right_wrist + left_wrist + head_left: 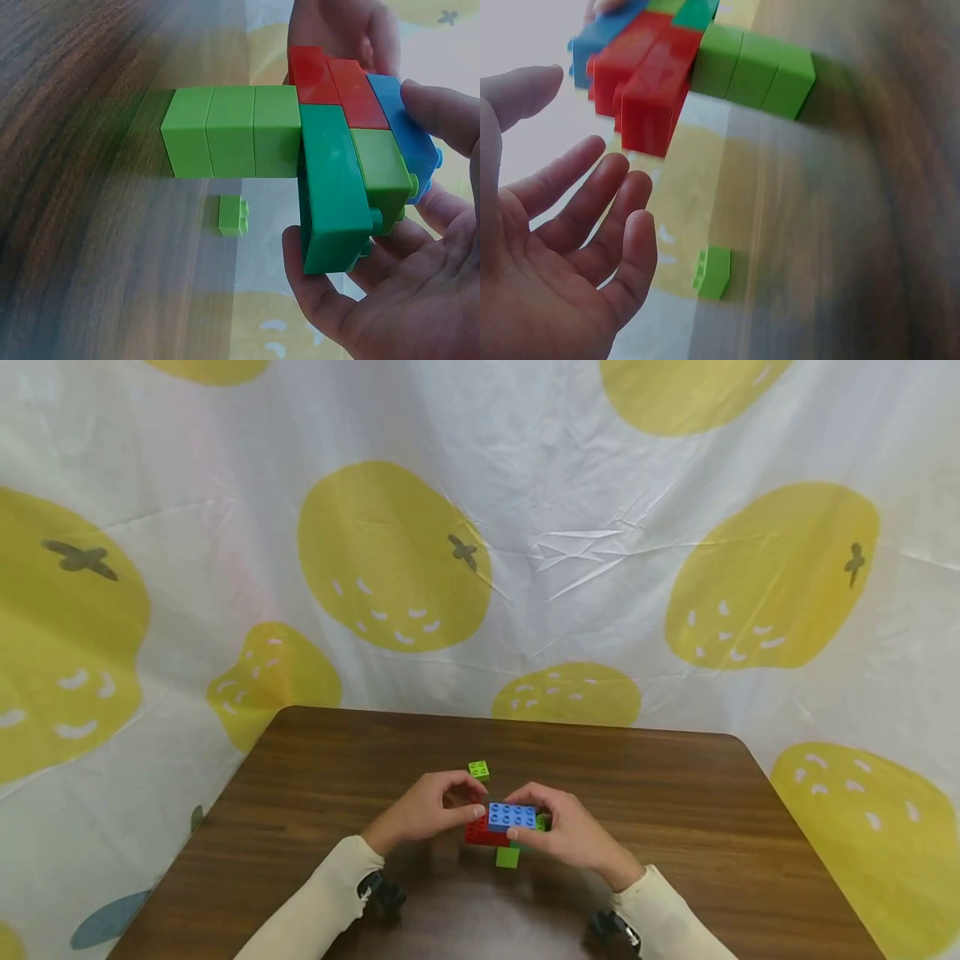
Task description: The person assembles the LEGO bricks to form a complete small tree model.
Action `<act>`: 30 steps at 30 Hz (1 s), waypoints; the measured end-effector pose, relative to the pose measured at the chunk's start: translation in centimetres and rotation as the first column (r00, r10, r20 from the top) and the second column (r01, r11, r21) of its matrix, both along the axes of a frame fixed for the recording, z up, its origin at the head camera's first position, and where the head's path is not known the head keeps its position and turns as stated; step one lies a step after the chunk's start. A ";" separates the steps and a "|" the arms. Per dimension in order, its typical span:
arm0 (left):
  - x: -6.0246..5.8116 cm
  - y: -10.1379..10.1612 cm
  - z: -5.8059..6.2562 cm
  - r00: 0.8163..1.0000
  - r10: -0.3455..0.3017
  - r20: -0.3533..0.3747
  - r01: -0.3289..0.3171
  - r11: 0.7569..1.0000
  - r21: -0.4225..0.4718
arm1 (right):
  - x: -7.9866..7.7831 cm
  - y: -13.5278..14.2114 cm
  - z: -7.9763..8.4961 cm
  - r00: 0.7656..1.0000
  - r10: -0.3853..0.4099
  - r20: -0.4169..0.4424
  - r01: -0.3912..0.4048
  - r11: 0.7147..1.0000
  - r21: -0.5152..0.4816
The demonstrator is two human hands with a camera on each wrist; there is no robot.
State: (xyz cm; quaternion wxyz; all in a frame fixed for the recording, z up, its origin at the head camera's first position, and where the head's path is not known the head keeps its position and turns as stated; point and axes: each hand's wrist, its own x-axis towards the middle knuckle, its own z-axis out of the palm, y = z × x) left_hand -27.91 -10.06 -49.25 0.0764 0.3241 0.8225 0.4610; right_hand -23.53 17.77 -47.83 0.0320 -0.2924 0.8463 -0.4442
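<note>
A toy-brick build stands on a column of light green bricks. Two red bricks, one above the other, reach out to the left over the column. To their right are a dark green brick and, above it, a light green brick. The blue brick lies on top, its studs facing up. My right hand pinches the blue brick, thumb on the near side and fingers at the far side. Beside the red end my left hand is held with loosely bent fingers, apart from the bricks.
A loose light green brick sits on the brown wooden table, beyond the build. Behind the table's far edge hangs a white curtain printed with yellow fruit.
</note>
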 end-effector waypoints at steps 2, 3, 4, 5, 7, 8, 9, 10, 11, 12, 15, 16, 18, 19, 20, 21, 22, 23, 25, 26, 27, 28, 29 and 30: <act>-0.6 -0.2 -0.1 0.999 0.033 -0.009 -0.033 0.999 -0.006 | 0.1 0.0 0.1 1.000 -0.004 0.004 0.004 1.000 0.004; -0.9 -0.2 -0.2 0.999 0.047 -0.009 -0.047 0.999 -0.007 | 0.1 0.0 0.1 1.000 -0.006 0.002 0.006 1.000 0.008; -1.2 -0.2 -0.2 0.998 0.065 -0.010 -0.065 0.998 -0.012 | 0.2 0.0 0.2 1.000 -0.009 0.001 0.009 1.000 0.011; -1.6 -0.2 -0.4 0.997 0.078 -0.016 -0.079 0.997 -0.014 | 0.2 0.0 0.2 1.000 -0.012 -0.002 0.012 1.000 0.011; -2.4 -0.2 -0.6 0.994 0.111 -0.011 -0.111 0.994 -0.016 | 0.2 0.1 0.2 1.000 -0.015 -0.012 0.015 1.000 0.010; -2.8 -0.2 -0.8 0.992 0.124 -0.009 -0.124 0.992 -0.019 | 0.2 0.1 0.2 1.000 -0.017 -0.013 0.017 1.000 0.010; -3.3 -0.1 -1.0 0.990 0.138 -0.008 -0.138 0.990 -0.022 | 0.2 0.1 0.1 1.000 -0.018 -0.017 0.019 1.000 0.011; -3.8 -0.1 -1.2 0.988 0.156 -0.004 -0.156 0.987 -0.025 | 0.2 0.2 0.1 1.000 -0.020 -0.019 0.020 1.000 0.011; -4.3 0.0 -1.5 0.985 0.174 -0.001 -0.174 0.984 -0.030 | 0.2 0.2 0.1 1.000 -0.020 -0.021 0.020 1.000 0.010; -4.7 0.0 -1.6 0.981 0.195 0.001 -0.194 0.980 -0.040 | 0.3 0.3 0.1 1.000 -0.021 -0.020 0.021 1.000 0.012; -5.9 0.3 -2.2 0.970 0.242 -0.019 -0.243 0.968 -0.063 | 0.4 0.4 0.2 1.000 -0.026 -0.010 0.026 1.000 0.012; -6.3 0.4 -2.3 0.966 0.257 -0.030 -0.259 0.963 -0.074 | 0.4 0.4 0.2 1.000 -0.028 -0.005 0.028 1.000 0.011; -6.9 0.6 -2.7 0.959 0.277 -0.058 -0.281 0.955 -0.097 | 0.5 0.5 0.2 0.999 -0.031 0.005 0.031 0.999 0.009; -7.1 0.8 -2.8 0.957 0.283 -0.068 -0.289 0.951 -0.107 | 0.5 0.6 0.2 0.999 -0.033 0.008 0.033 0.999 0.006; -7.4 0.9 -3.0 0.955 0.288 -0.077 -0.295 0.947 -0.123 | 0.5 0.6 0.2 0.999 -0.036 0.012 0.036 0.999 0.005; -7.6 1.1 -3.2 0.953 0.290 -0.083 -0.299 0.944 -0.139 | 0.5 0.7 0.1 0.999 -0.038 0.013 0.038 0.999 0.005; -7.7 1.2 -3.3 0.952 0.294 -0.083 -0.304 0.940 -0.154 | 0.5 0.8 0.1 0.999 -0.040 0.014 0.040 0.999 0.005; -7.9 1.3 -3.5 0.953 0.293 -0.081 -0.303 0.938 -0.167 | 0.5 0.9 0.1 0.999 -0.042 0.014 0.042 0.999 0.004; -8.1 1.6 -3.7 0.954 0.291 -0.072 -0.300 0.936 -0.185 | 0.5 1.0 0.0 0.999 -0.046 0.014 0.046 0.999 0.002; -8.2 1.7 -3.9 0.955 0.289 -0.066 -0.296 0.935 -0.195 | 0.6 1.1 0.0 0.999 -0.048 0.016 0.048 0.999 0.002; -8.3 1.9 -4.0 0.956 0.287 -0.059 -0.293 0.935 -0.198 | 0.6 1.2 0.0 0.999 -0.047 0.017 0.047 0.999 0.001; -8.4 2.0 -4.0 0.957 0.286 -0.054 -0.291 0.935 -0.202 | 0.6 1.2 0.0 0.999 -0.046 0.020 0.046 0.999 -0.001; -8.4 2.1 -4.1 0.958 0.282 -0.056 -0.288 0.935 -0.208 | 0.7 1.3 0.0 0.999 -0.045 0.023 0.045 0.999 -0.002; -8.5 2.2 -4.2 0.958 0.279 -0.060 -0.286 0.934 -0.213 | 0.7 1.4 0.0 0.999 -0.045 0.025 0.045 0.999 -0.002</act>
